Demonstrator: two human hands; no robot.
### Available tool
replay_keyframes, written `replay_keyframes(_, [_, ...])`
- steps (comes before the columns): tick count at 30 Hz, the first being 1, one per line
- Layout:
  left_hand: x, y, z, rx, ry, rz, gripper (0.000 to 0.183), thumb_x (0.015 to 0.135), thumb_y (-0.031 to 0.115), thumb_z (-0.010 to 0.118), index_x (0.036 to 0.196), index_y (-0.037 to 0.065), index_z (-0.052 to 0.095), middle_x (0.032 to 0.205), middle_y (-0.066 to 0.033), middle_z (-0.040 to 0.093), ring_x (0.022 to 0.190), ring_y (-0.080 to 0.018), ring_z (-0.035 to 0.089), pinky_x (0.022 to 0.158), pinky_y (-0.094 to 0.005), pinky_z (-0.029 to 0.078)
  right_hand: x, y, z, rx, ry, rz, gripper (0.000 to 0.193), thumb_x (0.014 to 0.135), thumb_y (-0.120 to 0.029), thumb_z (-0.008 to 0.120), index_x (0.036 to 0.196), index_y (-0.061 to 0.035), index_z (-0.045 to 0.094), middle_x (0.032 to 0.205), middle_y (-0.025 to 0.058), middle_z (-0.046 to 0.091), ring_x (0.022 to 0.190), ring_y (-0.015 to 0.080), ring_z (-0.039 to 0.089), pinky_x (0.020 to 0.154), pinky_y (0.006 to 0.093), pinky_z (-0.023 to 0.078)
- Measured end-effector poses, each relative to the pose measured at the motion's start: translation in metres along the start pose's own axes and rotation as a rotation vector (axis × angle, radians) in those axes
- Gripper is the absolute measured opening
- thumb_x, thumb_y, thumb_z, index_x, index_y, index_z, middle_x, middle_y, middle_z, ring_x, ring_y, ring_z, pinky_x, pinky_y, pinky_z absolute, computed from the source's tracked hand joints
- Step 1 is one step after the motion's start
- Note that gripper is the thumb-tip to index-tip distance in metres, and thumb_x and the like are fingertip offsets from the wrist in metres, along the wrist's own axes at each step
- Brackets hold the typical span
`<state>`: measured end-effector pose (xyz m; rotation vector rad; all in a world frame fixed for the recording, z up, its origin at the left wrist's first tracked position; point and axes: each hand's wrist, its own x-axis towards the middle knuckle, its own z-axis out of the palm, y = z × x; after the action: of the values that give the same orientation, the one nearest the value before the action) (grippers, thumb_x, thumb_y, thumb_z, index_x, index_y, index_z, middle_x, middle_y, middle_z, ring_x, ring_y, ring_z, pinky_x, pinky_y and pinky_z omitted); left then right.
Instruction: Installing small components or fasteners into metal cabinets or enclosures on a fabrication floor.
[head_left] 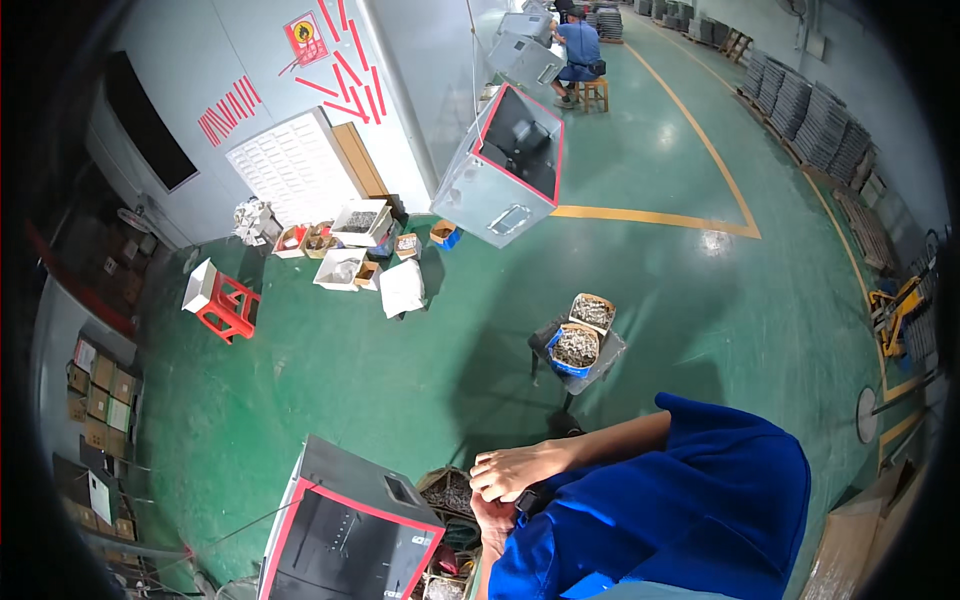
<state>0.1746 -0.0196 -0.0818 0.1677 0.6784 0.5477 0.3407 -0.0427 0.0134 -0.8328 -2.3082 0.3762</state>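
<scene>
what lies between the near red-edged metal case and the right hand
An open container of small grey parts shows between the near metal case and the right hand in the head view.

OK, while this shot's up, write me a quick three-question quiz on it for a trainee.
1. True or false: the person's hands are held far apart.
2. How many boxes of small parts sit on the dark stool?
3. Fill in the blank: the grey case nearest the hands is edged in ..... around its opening.

Key: 1. False, they are close together. 2. Two. 3. Red.
</scene>
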Motion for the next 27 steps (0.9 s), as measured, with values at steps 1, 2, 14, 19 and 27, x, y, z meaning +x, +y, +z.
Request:
replay_keyframes(1, [-0.004,-0.001,-0.001,-0.015,0.01,-0.007,0.026,0.092,0.028,0.043,0.101,0.008,0.057,0.093,-0.0039,0.061,0.083,-0.0173,0.061,0.072,-0.0317,0.051,0.0,0.001,0.006,-0.016,0.011,-0.01,0.017,0.068,-0.017,0.063,0.065,-0.0042,0.052,0.079,0.0068,0.052,0.082,0.0237,0.052,0.072,0.0376,0.04])
replay_keyframes(2, [-0.004,-0.001,0.001,-0.02,0.014,-0.013,0.026,0.092,0.028,0.043,0.101,0.008,0.057,0.093,-0.0038,0.061,0.083,-0.0172,0.061,0.072,-0.0314,0.051,0.0,0.002,0.012,-0.031,0.022,-0.02,0.018,0.068,-0.017,0.063,0.064,-0.0039,0.051,0.078,0.0068,0.052,0.08,0.0238,0.052,0.071,0.0373,0.041])
replay_keyframes(14, [-0.019,0.009,-0.001,-0.115,-0.098,-0.013,0.024,0.089,0.023,0.046,0.102,0.005,0.056,0.096,-0.006,0.061,0.089,-0.0164,0.06,0.079,-0.0316,0.049,0.01,-0.007,0.018,-0.02,0.06,-0.037,0.016,0.07,-0.015,0.058,0.063,-0.0079,0.045,0.071,0.0036,0.05,0.072,0.0209,0.052,0.07,0.0349,0.039])
replay_keyframes(19, [-0.025,0.015,0.017,-0.166,-0.179,-0.152,0.029,0.089,0.028,0.044,0.102,0.005,0.057,0.096,-0.0069,0.061,0.091,-0.0179,0.06,0.081,-0.0331,0.049,0.009,-0.005,0.021,-0.012,0.114,-0.069,0.018,0.068,-0.012,0.06,0.063,-0.0079,0.044,0.069,0.0037,0.049,0.067,0.0213,0.051,0.067,0.0347,0.039])
replay_keyframes(27, [-0.017,0.011,0.014,-0.095,-0.094,-0.124,0.031,0.092,0.031,0.041,0.102,0.007,0.058,0.098,-0.0073,0.062,0.091,-0.0194,0.06,0.081,-0.035,0.049,0.01,-0.002,0.016,-0.006,0.164,-0.04,0.022,0.073,-0.017,0.058,0.059,-0.0099,0.043,0.064,0.0021,0.046,0.065,0.0201,0.05,0.064,0.0347,0.039])
